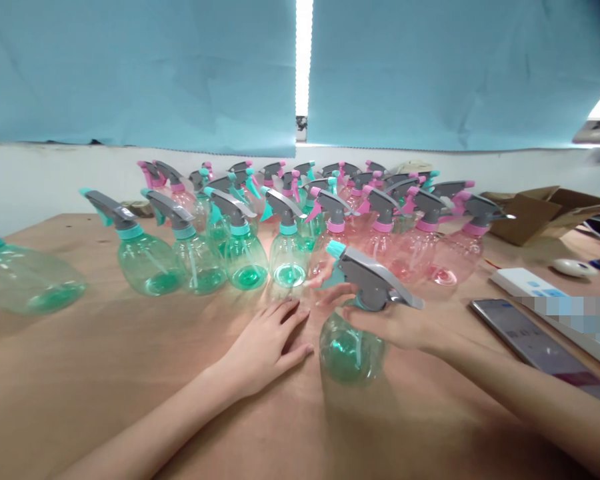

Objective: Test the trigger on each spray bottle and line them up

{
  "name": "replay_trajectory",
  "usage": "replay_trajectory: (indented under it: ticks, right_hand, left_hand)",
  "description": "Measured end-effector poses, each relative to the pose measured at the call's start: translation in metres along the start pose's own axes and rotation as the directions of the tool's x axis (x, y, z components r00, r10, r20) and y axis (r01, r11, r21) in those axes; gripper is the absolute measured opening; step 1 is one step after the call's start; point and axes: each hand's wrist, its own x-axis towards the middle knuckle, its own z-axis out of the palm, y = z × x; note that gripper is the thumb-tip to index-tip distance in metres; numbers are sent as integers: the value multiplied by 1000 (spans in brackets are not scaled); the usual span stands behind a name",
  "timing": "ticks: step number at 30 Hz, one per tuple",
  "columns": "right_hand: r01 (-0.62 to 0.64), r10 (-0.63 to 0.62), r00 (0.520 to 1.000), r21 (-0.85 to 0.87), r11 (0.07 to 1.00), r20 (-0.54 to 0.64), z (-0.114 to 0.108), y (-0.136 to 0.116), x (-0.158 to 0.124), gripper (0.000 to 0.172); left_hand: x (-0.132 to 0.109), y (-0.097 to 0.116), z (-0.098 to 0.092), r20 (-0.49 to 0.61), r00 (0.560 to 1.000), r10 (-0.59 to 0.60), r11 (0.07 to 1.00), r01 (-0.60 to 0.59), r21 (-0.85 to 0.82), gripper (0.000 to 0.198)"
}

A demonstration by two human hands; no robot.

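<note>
A green spray bottle with a grey trigger head stands on the wooden table in front of me. My right hand is wrapped round its neck, just under the trigger head. My left hand lies flat on the table to the bottle's left, fingers stretched out, holding nothing. Behind both hands stands a crowd of like bottles: green spray bottles on the left, pink spray bottles on the right.
One more green bottle sits at the far left edge. A phone and a white flat box lie at the right, with a white mouse and an open cardboard box behind. Blue sheets hang at the back.
</note>
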Motion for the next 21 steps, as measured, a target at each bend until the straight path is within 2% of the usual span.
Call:
replay_trajectory:
  ticks: [5, 11, 21]
  right_hand:
    - [70, -72, 997, -35, 997, -43, 3, -5, 4, 28]
    - [65, -75, 994, -124, 990, -78, 4, -5, 4, 18]
    - [69, -81, 992, -128, 989, -94, 6, -7, 6, 15]
  left_hand:
    - [0, 1, 0, 7, 1000, -9, 1000, 9, -5, 53]
    - [0, 1, 0, 22, 999, -24, 1000, 25, -8, 54]
    - [1, 0, 2, -2, 1000, -7, 1000, 7, -1, 53]
